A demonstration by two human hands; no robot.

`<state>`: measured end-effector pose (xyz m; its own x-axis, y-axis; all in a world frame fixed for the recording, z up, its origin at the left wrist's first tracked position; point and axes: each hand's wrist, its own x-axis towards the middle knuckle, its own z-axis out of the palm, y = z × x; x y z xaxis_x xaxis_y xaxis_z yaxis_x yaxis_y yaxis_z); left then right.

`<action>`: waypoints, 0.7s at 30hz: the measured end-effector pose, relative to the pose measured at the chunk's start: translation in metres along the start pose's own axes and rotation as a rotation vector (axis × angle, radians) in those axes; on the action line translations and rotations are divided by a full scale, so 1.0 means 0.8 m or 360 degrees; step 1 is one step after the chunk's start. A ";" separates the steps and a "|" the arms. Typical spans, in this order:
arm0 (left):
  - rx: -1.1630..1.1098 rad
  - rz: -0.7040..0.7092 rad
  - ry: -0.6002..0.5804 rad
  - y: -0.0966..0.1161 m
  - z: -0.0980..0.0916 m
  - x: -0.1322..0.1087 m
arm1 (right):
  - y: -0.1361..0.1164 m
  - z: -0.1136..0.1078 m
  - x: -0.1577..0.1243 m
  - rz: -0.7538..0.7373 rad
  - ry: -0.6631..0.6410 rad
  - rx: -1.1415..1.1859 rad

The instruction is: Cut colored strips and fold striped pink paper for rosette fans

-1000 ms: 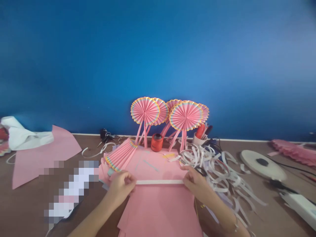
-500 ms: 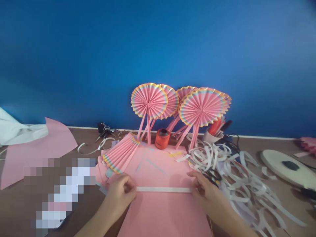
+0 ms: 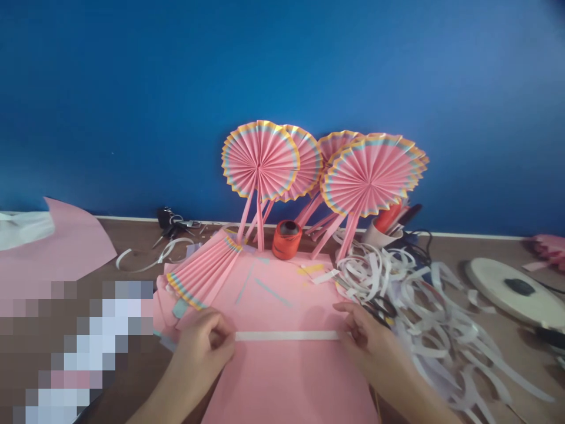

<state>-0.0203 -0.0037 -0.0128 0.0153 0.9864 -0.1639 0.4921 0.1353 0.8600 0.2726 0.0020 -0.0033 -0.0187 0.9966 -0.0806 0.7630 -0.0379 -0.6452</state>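
A narrow white strip (image 3: 286, 335) stretches level between my hands, over pink paper (image 3: 291, 377). My left hand (image 3: 207, 341) pinches its left end between thumb and finger. At its right end my right hand (image 3: 364, 333) pinches with thumb and fingers, the forefinger reaching out above. A pleated pink fan piece (image 3: 205, 268) with a yellow and blue edge lies beyond my left hand. Thin blue strips (image 3: 272, 292) lie on the pink paper farther back.
Round pink fans (image 3: 260, 162) lean by the blue wall behind an orange spool (image 3: 286, 240). Curled white strips (image 3: 424, 318) pile up at the right, near a cream disc (image 3: 507, 288). Keys (image 3: 176, 227) lie at the back left.
The view has come slightly closer to the fans and shifted. My hands still hold the strip by both ends, and the left hand sits a little farther left in view.
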 end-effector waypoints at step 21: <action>0.0173 0.0041 0.0030 0.000 -0.001 0.001 | 0.000 0.015 -0.008 0.0000 -0.0002 -0.0244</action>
<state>-0.0208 -0.0028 -0.0125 0.0135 0.9911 -0.1323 0.5831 0.0997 0.8062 0.2652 -0.0053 -0.0121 -0.0196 0.9965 -0.0815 0.8527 -0.0259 -0.5217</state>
